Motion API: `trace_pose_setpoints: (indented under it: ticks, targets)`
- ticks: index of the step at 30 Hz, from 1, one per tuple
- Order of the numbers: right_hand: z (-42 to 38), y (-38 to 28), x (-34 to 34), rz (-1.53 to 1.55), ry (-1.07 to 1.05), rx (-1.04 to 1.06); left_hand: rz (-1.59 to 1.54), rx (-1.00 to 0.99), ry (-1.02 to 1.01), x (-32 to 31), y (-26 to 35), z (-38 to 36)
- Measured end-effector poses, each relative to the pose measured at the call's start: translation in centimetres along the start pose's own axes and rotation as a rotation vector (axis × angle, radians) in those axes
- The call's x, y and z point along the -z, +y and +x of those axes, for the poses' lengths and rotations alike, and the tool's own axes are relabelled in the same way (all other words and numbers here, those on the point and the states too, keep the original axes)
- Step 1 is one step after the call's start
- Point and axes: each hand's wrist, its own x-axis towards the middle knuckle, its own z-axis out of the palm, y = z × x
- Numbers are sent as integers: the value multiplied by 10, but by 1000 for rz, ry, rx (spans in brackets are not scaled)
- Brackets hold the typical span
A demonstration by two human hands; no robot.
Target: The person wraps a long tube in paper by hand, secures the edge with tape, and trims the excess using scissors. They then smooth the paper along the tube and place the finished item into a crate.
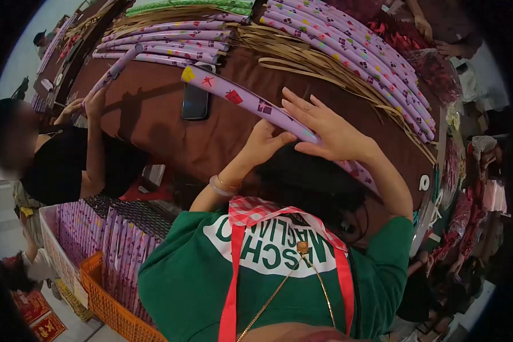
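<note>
A long lilac roll (233,97) with printed gift shapes runs diagonally over the brown cloth. My left hand (265,142) holds it from below near its middle, the thumb along its near side. My right hand (336,128) lies across the roll just to the right, fingers stretched out and apart. Part of the roll is hidden under that hand, and its lower end shows beyond the wrist. A dark phone (195,101) lies on the cloth, partly under the far end of the roll.
Lilac rolls (347,62) and tan strips (302,65) lie along the table's far side. A co-worker (57,154) at the left holds another roll (114,71). An orange basket (111,305) of rolls stands at lower left. A white tape roll (424,182) lies at the right edge.
</note>
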Motion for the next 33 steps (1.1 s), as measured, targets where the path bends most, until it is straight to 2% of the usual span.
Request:
trace_pose_setpoints:
  ticks: [7, 13, 15, 16, 18, 19, 21, 22, 23, 25, 26, 28, 29, 30, 31, 32, 33]
  targets:
    - [-1, -18, -5, -220, 40, -19, -41, 23, 19, -3, -1, -8]
    - [2, -31, -16, -570, 80, -50, 39, 39, 24, -2, 0, -6]
    - [2, -33, -21, -827, 82, -20, 35, 25, 49, -2, 1, -8]
    - [3, -34, -17, -829, 86, -8, 65, 10, 35, -1, 1, -10]
    - [7, -40, 0, -424, 99, 99, 43, -53, 4, -3, 6, -8]
    - [14, -41, 3, -424, 101, 108, 49, -56, 10, -4, 6, -9]
    - [34, -38, 7, -237, 205, 103, 41, 149, 92, -4, 5, -12]
    - [44, -33, 3, -177, 240, 120, 126, -28, 50, -7, 10, -10]
    - [50, -29, 0, -177, 243, 125, 131, -30, 52, -7, 10, -10]
    - [61, -25, -3, -200, 44, 148, 298, -109, 6, -4, 6, -10]
    - [61, -26, -5, -184, 60, 141, 357, -137, -2, -2, 4, -10]
    - [61, -31, -7, -264, 67, 142, 210, 19, -26, -2, 2, -13]
    - [61, -34, -9, -344, 78, 127, 211, 19, -14, -5, 2, -15]
    - [59, -37, -12, -340, 74, 134, 143, 22, 97, -13, 12, -14]
    - [57, -38, -17, -528, 69, 133, 75, 23, 202, -18, 17, -13]
    - [56, -39, -20, -717, 65, 130, 76, 24, 204, -20, 14, -14]
    - [55, -38, -19, -718, 65, 130, 173, -93, 248, -22, 10, -14]
